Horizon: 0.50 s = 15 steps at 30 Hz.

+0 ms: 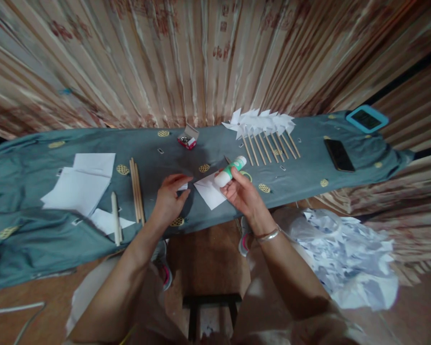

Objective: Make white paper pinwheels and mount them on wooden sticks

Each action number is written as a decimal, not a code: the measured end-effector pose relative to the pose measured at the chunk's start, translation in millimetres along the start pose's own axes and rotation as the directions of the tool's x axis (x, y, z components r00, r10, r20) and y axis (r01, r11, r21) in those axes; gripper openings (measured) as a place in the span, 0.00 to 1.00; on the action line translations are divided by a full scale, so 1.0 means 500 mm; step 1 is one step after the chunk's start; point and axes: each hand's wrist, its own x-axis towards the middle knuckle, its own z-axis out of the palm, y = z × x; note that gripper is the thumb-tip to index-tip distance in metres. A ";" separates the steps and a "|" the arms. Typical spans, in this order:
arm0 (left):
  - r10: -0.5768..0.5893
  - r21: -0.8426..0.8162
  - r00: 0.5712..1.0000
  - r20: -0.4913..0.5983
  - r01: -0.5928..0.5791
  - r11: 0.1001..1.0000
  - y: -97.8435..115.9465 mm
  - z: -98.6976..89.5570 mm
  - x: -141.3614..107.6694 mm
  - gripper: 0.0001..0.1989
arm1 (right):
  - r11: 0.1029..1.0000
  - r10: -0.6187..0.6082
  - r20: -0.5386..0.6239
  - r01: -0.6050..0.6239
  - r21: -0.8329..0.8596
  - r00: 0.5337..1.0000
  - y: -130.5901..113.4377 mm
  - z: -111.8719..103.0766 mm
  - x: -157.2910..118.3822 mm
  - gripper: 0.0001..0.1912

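My right hand (240, 191) is wrapped round a white and green glue stick (230, 171), held above a white paper square (211, 191) on the cloth. The paper shows crease lines, and a green-handled tool (247, 176), probably scissors, lies partly hidden behind the glue stick. To the left of the paper, my left hand (172, 197) pinches a small white piece (183, 187) between thumb and fingers. Behind and to the right, several white paper pinwheels (262, 123) on wooden sticks lie in a row.
Paper sheets (81, 187), wooden sticks (136, 191) and a white stick-like object (115, 218) lie left. An open red box (187, 137) sits at the back. Right are a phone (339, 155) and a blue-framed device (367, 119). A bag of paper scraps (345, 258) stands below.
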 end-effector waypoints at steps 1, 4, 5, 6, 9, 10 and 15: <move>0.012 0.023 1.000 -0.001 -0.012 1.000 -0.004 0.001 0.000 0.17 | 1.000 -0.002 -0.001 0.002 -0.009 1.000 -0.002 0.000 0.000 0.13; 0.029 0.081 1.000 0.011 -0.029 0.996 -0.012 0.004 0.001 0.17 | 0.999 -0.020 -0.004 0.019 -0.032 1.000 -0.007 -0.002 0.001 0.12; 0.030 0.095 0.999 0.018 -0.032 0.995 -0.013 0.004 0.002 0.17 | 0.999 -0.028 -0.004 0.027 -0.032 1.000 -0.008 -0.003 0.001 0.12; 0.031 0.107 0.999 0.025 -0.034 0.994 -0.015 0.004 0.002 0.17 | 0.999 -0.037 -0.004 0.037 -0.027 0.999 -0.009 -0.004 0.002 0.12; 0.035 0.130 0.999 0.034 -0.039 0.991 -0.019 0.003 0.001 0.18 | 0.999 -0.052 -0.008 0.051 -0.015 0.999 -0.011 -0.008 0.003 0.11; 0.035 0.135 0.999 0.029 -0.038 0.990 -0.021 0.003 0.001 0.18 | 0.998 -0.052 -0.012 0.051 -0.019 0.999 -0.011 -0.010 0.003 0.11; 0.024 0.153 1.000 0.016 -0.026 0.988 -0.025 0.005 0.001 0.19 | 0.997 -0.065 -0.004 0.065 -0.041 0.998 -0.015 -0.018 0.002 0.09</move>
